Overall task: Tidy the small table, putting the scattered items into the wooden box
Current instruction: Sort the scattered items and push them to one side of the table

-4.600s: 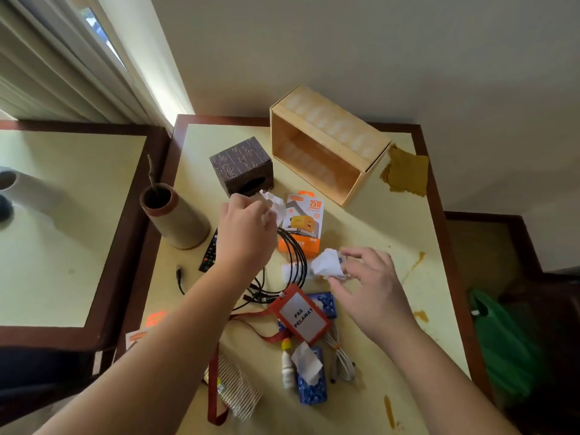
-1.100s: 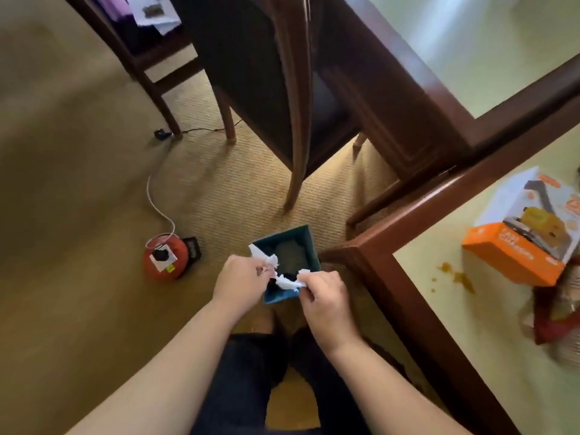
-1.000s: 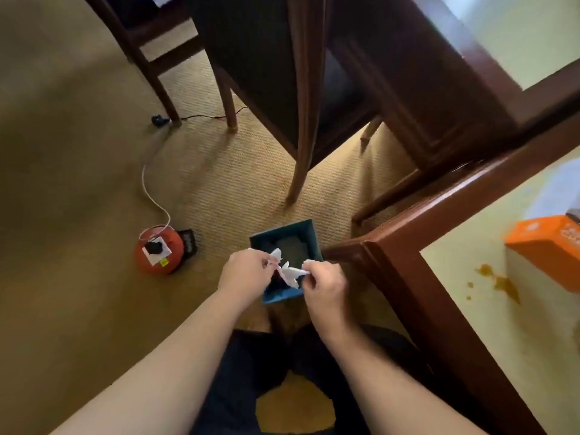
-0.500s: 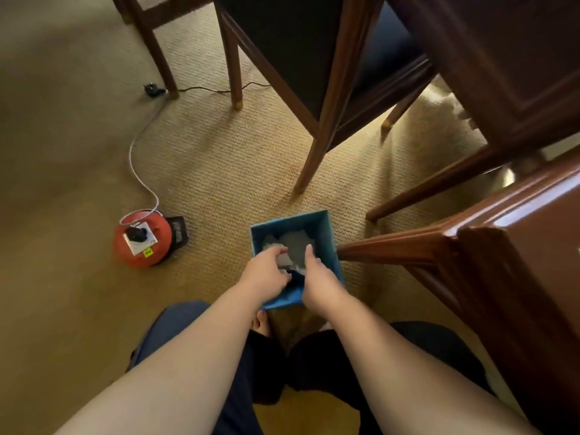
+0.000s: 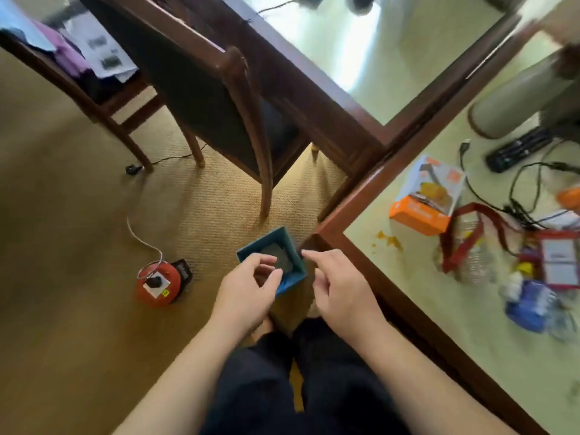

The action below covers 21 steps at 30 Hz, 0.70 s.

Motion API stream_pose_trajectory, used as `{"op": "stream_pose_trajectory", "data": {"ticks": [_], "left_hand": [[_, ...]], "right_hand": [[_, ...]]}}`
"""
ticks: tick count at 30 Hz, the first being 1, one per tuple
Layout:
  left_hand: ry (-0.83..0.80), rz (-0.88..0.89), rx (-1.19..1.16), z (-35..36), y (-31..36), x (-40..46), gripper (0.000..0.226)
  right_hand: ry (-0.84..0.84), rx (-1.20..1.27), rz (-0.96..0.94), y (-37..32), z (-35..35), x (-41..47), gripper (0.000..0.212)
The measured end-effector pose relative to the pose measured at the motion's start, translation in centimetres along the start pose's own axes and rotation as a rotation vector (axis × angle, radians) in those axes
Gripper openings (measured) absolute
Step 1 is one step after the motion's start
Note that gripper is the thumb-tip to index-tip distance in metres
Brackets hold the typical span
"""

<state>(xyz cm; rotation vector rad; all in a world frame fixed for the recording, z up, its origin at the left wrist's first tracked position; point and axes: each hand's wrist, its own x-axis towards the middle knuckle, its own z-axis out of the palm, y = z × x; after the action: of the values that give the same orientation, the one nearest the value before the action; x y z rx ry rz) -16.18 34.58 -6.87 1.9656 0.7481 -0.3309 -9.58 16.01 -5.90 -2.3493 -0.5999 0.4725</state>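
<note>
The paper scraps pinched a second ago now lie in the blue bin (image 5: 272, 258) on the floor, off the tabletop (image 5: 433, 296). Both grips are empty: left hand (image 5: 248, 288) and right hand (image 5: 337, 285) hang loosely curled above the bin. The wooden box is out of view. The orange carton (image 5: 422, 196), cables (image 5: 518, 189) and lanyard (image 5: 470, 233) remain to box.

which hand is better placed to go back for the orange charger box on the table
Probably the right hand. It is empty with relaxed fingers and hangs beside the table's wooden edge, on the orange charger box side. The left hand, also empty, hovers over the blue bin, farther away.
</note>
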Motion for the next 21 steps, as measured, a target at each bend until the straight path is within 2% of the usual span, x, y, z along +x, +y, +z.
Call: {"op": "stream_pose_trajectory", "data": {"ticks": [3, 5, 9, 14, 17, 21], "left_hand": [[-0.060, 0.128, 0.069, -0.6, 5.8, -1.8, 0.010], [-0.091, 0.212, 0.117, 0.0, 9.3, -2.3, 0.011], [-0.132, 0.324, 0.198, 3.3, 15.1, -1.6, 0.018], [-0.154, 0.332, 0.302, 9.8, 21.2, 1.2, 0.046], [-0.117, 0.312, 0.380, 13.4, 22.9, 3.7, 0.072], [-0.079, 0.234, 0.470, 16.9, 24.2, 6.0, 0.096]], "right_hand": [[0.253, -0.043, 0.001, 0.5, -6.3, -2.2, 0.043], [0.386, -0.069, 0.068, 2.1, -9.6, -3.5, 0.041], [0.491, -0.114, 0.324, 6.1, -14.4, -6.4, 0.044], [0.433, -0.074, 0.547, 10.4, -17.1, -8.3, 0.062], [0.345, -0.049, 0.599, 12.4, -17.3, -7.9, 0.081], [0.243, -0.036, 0.631, 14.4, -17.6, -6.7, 0.094]]}}
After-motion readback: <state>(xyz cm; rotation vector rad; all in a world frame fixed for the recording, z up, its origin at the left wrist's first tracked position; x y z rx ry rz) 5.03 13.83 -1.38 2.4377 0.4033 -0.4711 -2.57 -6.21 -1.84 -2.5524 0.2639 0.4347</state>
